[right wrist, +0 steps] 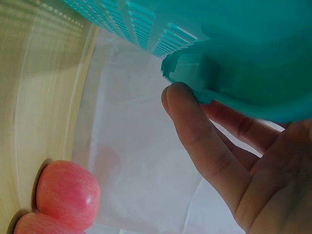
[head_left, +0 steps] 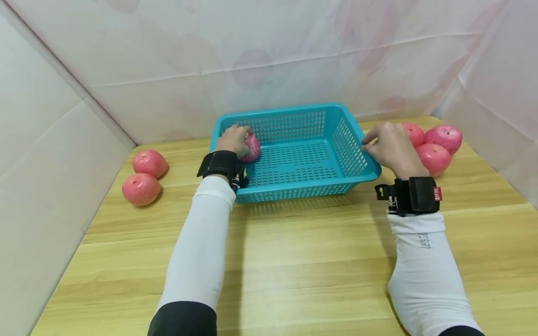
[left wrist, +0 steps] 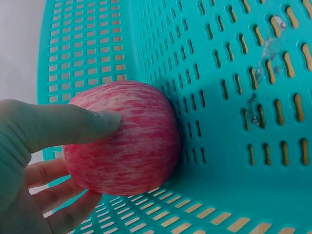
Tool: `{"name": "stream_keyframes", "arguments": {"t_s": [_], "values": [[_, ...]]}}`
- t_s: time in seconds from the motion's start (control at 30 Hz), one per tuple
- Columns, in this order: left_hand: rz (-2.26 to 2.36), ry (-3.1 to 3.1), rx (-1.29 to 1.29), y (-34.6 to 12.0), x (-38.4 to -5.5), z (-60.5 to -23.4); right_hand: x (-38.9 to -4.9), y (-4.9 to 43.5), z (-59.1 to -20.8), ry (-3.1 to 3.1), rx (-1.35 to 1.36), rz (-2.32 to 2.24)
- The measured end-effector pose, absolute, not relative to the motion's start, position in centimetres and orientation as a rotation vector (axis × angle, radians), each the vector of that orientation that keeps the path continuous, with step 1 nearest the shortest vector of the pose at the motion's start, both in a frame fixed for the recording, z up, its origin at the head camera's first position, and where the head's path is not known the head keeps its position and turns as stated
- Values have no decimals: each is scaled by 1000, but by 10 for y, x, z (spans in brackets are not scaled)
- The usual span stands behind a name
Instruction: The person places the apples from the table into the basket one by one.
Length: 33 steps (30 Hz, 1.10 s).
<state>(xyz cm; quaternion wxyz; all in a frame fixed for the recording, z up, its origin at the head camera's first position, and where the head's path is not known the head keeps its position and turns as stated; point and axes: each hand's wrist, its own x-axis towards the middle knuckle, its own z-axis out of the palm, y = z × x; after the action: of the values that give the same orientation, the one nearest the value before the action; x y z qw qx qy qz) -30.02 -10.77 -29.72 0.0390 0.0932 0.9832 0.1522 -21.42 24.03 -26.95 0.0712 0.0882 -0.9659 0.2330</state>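
Note:
A turquoise plastic basket (head_left: pixel 300 161) with perforated walls lies near the back of the wooden table. My left hand (head_left: pixel 232 141) reaches into its left end and holds a red striped apple (head_left: pixel 252 148). In the left wrist view the thumb lies across the apple (left wrist: pixel 129 141), the other fingers wrap its far side, and the fruit sits close against the perforated basket surface. At the basket's right end my right hand (head_left: pixel 392 145) grips the rim. The right wrist view shows thumb and fingers pinching the basket's edge (right wrist: pixel 263 113).
Two apples (head_left: pixel 149 164) rest on the table (head_left: pixel 294 261) to the left. Three more apples (head_left: pixel 443 138) cluster at the right, just beyond the right hand. A pale patterned cloth (head_left: pixel 294 56) hangs behind the table, with pale walls on both sides.

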Motion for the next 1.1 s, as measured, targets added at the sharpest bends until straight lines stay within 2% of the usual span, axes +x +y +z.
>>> {"name": "stream_keyframes", "arguments": {"t_s": [0.6, 1.1], "values": [[358, 2963, 279, -104, -299, -294, -214, 240, -271, -2883, 281, 693], [436, 2959, 436, -113, -291, -257, -215, 242, -272, -2895, 276, 708]]}}
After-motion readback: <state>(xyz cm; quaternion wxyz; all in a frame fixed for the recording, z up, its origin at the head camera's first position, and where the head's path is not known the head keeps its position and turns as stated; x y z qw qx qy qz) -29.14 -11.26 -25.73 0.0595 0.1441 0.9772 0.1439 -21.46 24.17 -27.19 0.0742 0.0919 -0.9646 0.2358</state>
